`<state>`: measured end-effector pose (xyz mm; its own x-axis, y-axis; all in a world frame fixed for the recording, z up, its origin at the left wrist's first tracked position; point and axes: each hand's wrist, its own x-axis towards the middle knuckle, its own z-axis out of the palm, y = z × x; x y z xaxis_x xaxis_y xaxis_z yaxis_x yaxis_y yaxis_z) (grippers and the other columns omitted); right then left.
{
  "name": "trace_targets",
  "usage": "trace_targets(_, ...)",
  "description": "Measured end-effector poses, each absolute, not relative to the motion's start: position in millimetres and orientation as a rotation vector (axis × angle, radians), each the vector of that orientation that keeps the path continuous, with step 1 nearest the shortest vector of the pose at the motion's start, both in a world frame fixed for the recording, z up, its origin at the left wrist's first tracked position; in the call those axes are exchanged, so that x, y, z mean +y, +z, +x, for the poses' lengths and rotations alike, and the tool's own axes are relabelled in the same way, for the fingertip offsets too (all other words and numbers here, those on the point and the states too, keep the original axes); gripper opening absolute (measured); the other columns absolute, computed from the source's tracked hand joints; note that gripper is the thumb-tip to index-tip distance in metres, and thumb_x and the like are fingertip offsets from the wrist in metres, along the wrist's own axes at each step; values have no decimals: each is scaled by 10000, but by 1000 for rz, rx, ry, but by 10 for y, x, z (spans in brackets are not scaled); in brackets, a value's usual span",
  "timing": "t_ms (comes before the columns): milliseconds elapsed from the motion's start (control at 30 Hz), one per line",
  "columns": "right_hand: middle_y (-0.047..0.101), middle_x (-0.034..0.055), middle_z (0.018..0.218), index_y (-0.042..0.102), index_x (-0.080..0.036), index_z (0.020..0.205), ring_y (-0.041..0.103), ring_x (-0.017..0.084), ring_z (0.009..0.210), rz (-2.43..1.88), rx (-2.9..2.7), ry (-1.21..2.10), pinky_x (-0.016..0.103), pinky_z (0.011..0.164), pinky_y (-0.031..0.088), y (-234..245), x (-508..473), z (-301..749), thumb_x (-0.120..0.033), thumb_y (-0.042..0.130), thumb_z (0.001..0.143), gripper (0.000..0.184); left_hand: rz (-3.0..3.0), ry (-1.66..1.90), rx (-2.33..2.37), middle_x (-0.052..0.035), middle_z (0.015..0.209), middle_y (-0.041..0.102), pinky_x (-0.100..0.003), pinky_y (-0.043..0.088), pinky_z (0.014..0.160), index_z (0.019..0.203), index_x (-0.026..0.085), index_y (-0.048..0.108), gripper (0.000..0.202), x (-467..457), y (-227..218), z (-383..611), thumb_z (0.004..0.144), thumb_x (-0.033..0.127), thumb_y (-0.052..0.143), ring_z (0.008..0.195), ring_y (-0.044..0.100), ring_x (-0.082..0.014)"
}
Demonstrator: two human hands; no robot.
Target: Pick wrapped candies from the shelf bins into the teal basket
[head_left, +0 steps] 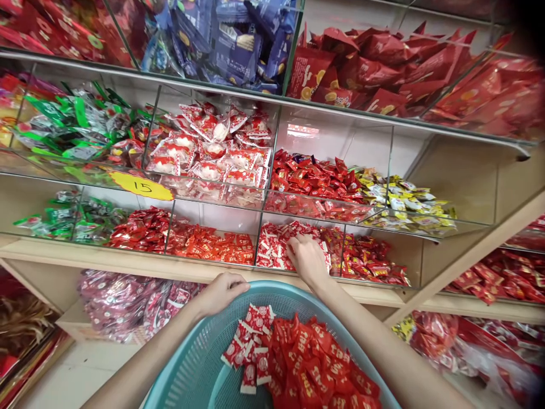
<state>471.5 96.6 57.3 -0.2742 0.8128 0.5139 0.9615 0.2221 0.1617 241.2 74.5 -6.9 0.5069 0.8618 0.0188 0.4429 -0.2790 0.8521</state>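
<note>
My left hand point(221, 292) is curled over the far rim of a teal plastic basket point(191, 363) and grips it. Inside the basket lie several red-and-white candy packets point(251, 346) and a pile of plain red packets point(315, 363). My right hand point(307, 258) reaches over the glass front into a shelf bin of red-and-white candy packets point(272, 244). Its fingers are bent down into the packets, closed on some of them.
Glass-fronted bins hold wrapped sweets: red packets point(204, 244) to the left, red-and-yellow ones point(366, 255) to the right, green ones point(63, 221) at far left. A yellow tag marked 15 point(140, 186) sticks on the glass. Higher shelves and a lower shelf hold more bags.
</note>
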Motion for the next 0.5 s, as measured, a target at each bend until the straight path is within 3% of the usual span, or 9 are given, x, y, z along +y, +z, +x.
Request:
trace_targets(300, 610, 36, 773, 587, -179, 776, 516, 167, 727, -1374, -1816, -300, 263, 672, 362, 766, 696, 4966, -289, 464, 846, 178, 1908, 634, 1058, 12, 676, 561, -209, 356, 585, 754, 131, 629, 374, 710, -44, 2417, 828, 446, 441, 654, 475, -131)
trace_targets(500, 593, -5, 683, 589, -196, 738, 501, 130, 611, -1352, -1902, 508, 224, 559, 357, 509, -16, 4709, -253, 462, 830, 166, 1917, 633, 1065, 31, 623, 505, -201, 338, 558, 717, 128, 609, 361, 716, -28, 2434, 821, 438, 456, 607, 434, -112)
